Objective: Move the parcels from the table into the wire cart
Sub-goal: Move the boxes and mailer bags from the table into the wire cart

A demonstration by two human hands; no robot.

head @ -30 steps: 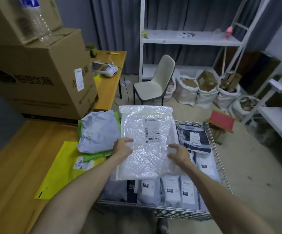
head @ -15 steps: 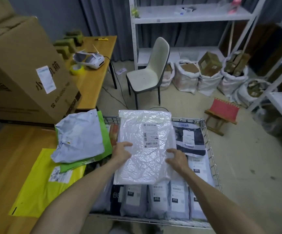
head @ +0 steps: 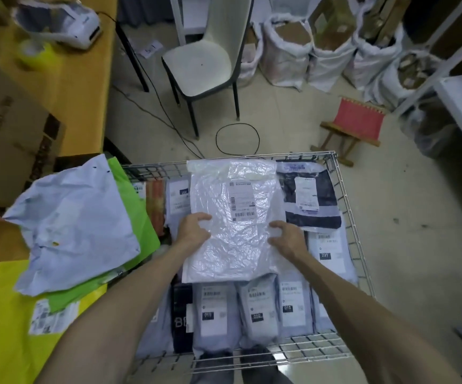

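1. My left hand and right hand each hold a side edge of the white parcel, fingers curled onto its slick film. It lies flat over the packed parcels in the wire cart; I cannot tell whether it rests on them. The film could slip from my grip and land crooked.
2. Its far edge sits at the cart's far rim. Pushed further, it may ride up the wire.
3. The blue parcel, green parcel and yellow parcel wait on the surface to the left, overhanging its edge. My left forearm could knock them down.
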